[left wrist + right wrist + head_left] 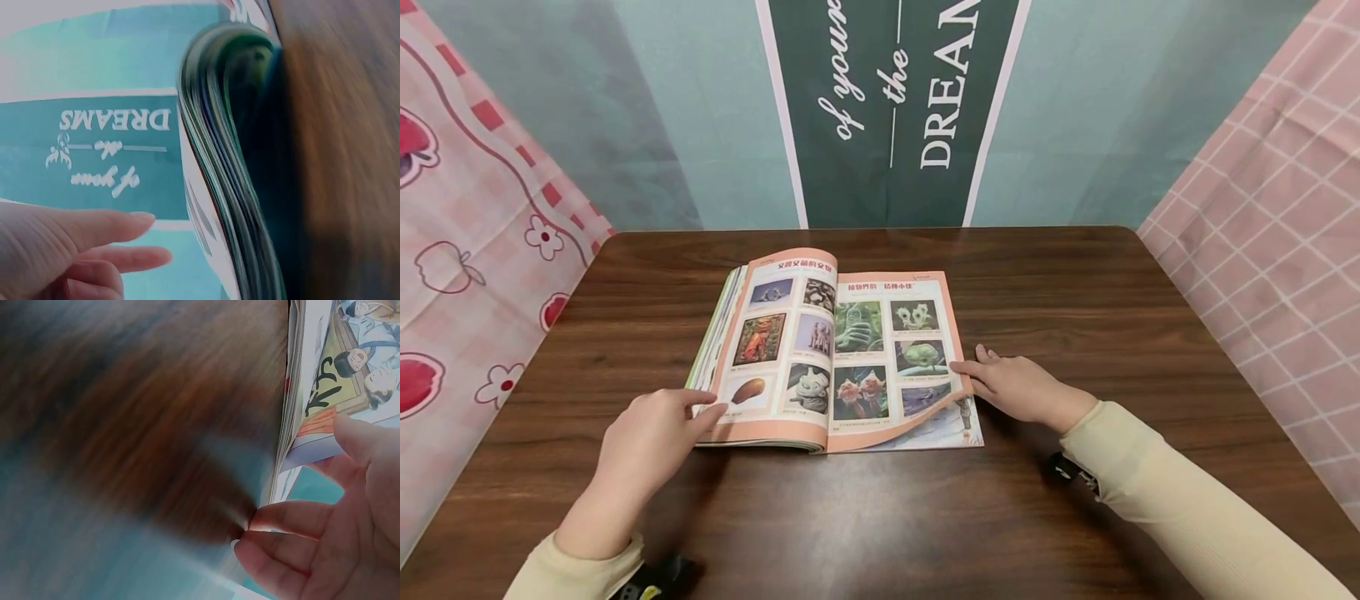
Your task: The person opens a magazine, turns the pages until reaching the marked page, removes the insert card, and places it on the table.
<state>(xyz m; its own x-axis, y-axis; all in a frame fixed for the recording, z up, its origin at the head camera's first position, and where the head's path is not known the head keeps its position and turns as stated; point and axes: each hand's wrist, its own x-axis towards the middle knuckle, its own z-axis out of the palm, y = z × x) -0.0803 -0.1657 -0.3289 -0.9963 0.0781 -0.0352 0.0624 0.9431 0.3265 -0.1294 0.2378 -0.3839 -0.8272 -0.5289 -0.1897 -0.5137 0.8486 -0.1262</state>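
Note:
An open illustrated magazine (861, 354) lies on the table, with rows of captioned photos on both pages. Its right page (928, 400) has its lower corner lifted, showing a drawn picture (958, 421) beneath. My right hand (1022, 387) is at that page's right edge; in the right wrist view, the thumb (350, 440) is on one side of the page and the index finger on the other, pinching it. My left hand (651, 433) is by the lower left corner of the left page, thumb and index finger extended. In the left wrist view, these fingers (119, 228) appear apart from the curved page stack (225, 162).
The dark wood table (887, 517) extends around the magazine. A teal cloth with lettering (891, 108) hangs behind it. Patterned pink cloths stand at the left (475, 217) and right (1277, 217). Dark wrist-worn devices (1075, 475) sit under the cream sleeves.

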